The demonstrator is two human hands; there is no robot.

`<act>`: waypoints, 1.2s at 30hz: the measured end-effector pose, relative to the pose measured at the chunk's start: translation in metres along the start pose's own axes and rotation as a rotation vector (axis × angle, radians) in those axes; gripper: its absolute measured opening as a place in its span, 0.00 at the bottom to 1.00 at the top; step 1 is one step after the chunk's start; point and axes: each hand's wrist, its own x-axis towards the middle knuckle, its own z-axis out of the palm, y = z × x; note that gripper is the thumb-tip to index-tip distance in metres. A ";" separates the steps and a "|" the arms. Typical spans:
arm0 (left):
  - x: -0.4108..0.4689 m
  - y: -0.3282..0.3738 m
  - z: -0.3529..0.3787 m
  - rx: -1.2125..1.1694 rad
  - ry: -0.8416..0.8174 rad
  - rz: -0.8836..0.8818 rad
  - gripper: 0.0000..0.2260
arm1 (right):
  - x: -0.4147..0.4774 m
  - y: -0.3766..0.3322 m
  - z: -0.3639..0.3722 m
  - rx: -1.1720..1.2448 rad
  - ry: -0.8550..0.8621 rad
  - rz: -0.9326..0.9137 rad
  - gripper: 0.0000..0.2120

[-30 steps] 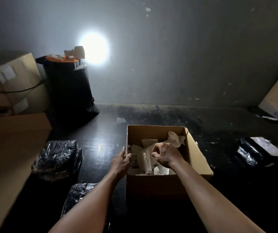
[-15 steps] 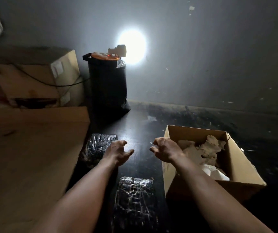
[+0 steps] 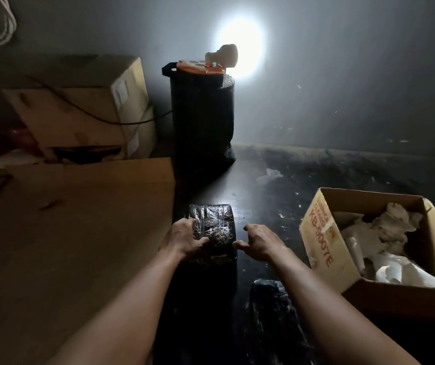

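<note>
Hands (image 3: 187, 238) (image 3: 262, 243) quit box (image 3: 316, 241) of paper (image 3: 395, 225) for wrapped bundle (image 3: 216, 222).

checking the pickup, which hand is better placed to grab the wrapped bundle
Left: the left hand holds the wrapped bundle, thumb across its top; the right hand hovers beside its right edge, holding nothing.
</note>
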 end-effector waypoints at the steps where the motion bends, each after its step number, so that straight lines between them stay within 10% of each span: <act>1: 0.003 -0.006 0.002 -0.013 -0.004 0.003 0.32 | 0.004 -0.004 0.003 0.011 -0.012 0.002 0.31; 16: 0.046 -0.055 0.036 -0.298 -0.227 -0.113 0.69 | 0.063 -0.011 0.032 0.363 -0.207 -0.047 0.66; 36: 0.009 -0.047 0.011 -0.303 -0.219 -0.093 0.67 | 0.034 -0.023 0.038 0.483 -0.144 -0.078 0.73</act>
